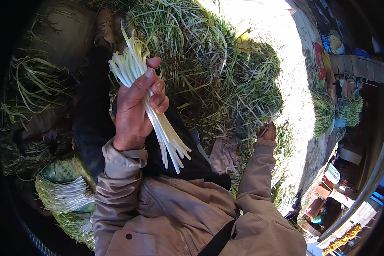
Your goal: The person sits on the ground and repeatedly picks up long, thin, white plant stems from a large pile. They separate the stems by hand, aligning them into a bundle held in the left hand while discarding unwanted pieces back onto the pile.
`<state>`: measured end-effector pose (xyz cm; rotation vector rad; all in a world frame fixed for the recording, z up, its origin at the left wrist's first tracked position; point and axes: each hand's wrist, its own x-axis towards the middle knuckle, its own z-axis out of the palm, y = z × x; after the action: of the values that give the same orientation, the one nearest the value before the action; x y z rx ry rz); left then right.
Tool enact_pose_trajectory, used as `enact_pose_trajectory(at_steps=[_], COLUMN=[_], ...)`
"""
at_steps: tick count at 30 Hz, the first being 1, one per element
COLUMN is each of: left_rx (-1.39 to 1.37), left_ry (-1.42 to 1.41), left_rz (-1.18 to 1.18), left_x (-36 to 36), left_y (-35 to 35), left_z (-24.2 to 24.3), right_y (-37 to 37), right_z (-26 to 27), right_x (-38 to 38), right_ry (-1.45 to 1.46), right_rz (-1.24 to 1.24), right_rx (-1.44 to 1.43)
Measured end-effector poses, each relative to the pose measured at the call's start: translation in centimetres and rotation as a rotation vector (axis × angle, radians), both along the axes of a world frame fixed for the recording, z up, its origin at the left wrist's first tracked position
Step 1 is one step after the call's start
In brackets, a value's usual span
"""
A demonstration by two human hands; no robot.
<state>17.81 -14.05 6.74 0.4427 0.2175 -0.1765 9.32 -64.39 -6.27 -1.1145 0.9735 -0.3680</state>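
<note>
My left hand (140, 102) is closed around a bundle of pale, white-stemmed stalks (164, 132), which look like garlic chives or a similar leafy vegetable. The thumb lies across the bundle, with one end sticking out above the fist and the other below it. Farther right, my right hand (266, 132) reaches low into the heap of green leaves (198, 64); its fingertips are close together at a thin stalk or leaf, but whether they grip it is hard to see. More white-stemmed bundles (72, 193) lie at the lower left by a green printed sack (62, 171).
Loose leaves (35, 84) spread on the left, near a shoe (105, 27). A brownish crumpled sheet (224, 153) lies between my arms. Bright sunlight crosses the ground on the right. Beyond it are green bunches (350, 110), a low wall and a red and yellow bag (320, 60).
</note>
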Motion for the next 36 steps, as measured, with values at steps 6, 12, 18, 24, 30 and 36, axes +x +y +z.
enact_pose_trajectory(at_steps=[6,12,18,24,30,36], left_rx=[0.233,0.457,0.53,0.523,0.531,0.499], left_ry=[0.142,0.158,0.196,0.21,0.203,0.213], left_rz=[-0.003,-0.044,-0.055,-0.015,0.008,0.018], left_x=[1.0,1.7,1.9,2.2,2.3,2.5], left_y=[-1.5,-3.7,-4.5,-4.8,-4.8,-4.8], left_z=[0.2,-1.0,-1.8,-1.6,-1.4,-1.1], right_y=[18.8,29.3,30.1,30.0,26.8,22.2], right_z=[6.1,10.3,11.1,10.5,7.4,3.4], right_x=[7.5,9.2,9.0,8.4,7.5,5.6], right_ry=[-0.244,-0.407,-0.448,-0.349,-0.208,0.036], right_rz=[0.544,0.802,0.968,1.104,1.122,1.247], right_rx=[0.046,-0.135,-0.935,-0.676,-0.446,-0.998])
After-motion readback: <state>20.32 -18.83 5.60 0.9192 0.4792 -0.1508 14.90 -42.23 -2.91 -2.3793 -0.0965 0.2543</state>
